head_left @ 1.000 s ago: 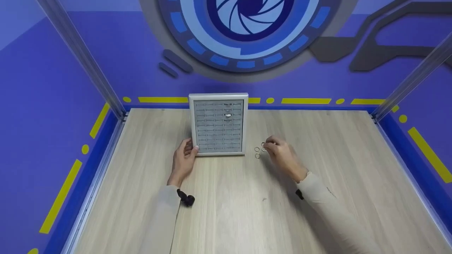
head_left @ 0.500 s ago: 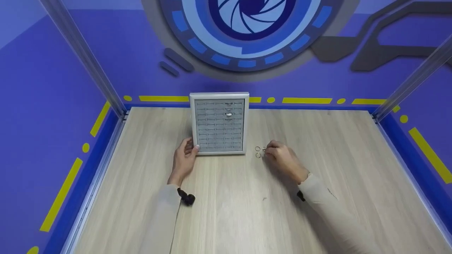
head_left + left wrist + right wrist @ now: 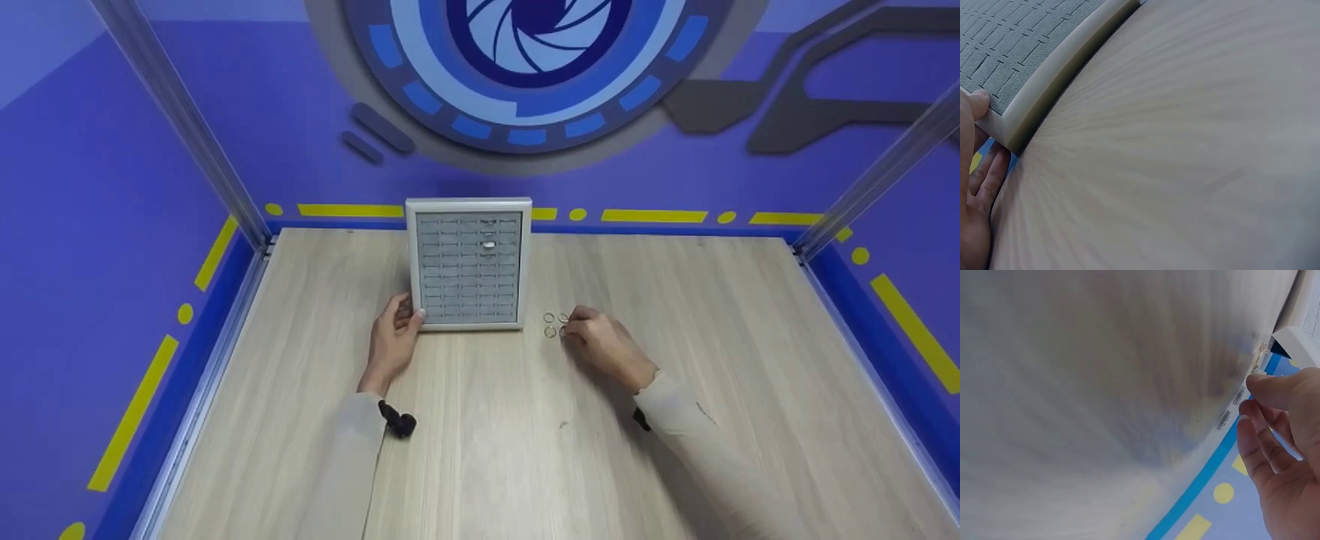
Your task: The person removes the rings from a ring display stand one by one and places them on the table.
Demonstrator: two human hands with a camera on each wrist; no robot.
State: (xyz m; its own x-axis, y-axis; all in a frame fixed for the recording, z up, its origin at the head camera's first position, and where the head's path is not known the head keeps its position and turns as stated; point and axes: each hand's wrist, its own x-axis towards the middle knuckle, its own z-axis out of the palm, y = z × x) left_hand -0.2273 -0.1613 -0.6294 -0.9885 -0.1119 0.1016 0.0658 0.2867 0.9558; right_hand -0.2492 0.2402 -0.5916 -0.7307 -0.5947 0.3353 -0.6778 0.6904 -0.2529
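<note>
On my left, my hand (image 3: 391, 341) grips the lower left corner of the ring display (image 3: 526, 270), thumb pressed on the front of the frame and fingers round behind. The display stands on its short edge with its long axis upright. Its pale border is smooth, slightly glossy and rounded; inside sits a grey pad, matte and felt-like, cut with rows of narrow slots. A few bands sit in one column near its top, right of centre, the plainest a shiny silver one (image 3: 488, 245).

Just to the right of the display's foot, the loose rings (image 3: 550, 335) lie on the desk (image 3: 480, 450): four thin metal hoops in a small square, two by two. They fall between the display and my right hand (image 3: 606, 345), well apart from my left and right at my right fingertips. So my right is the nearer by far, with the display up and to the left of it. Its thumb and fingers come together over the lower right hoop, partly covering it; whether I pinch it or merely touch it, I cannot tell. Under everything runs pale wood grain, smooth with faint streaks.
</note>
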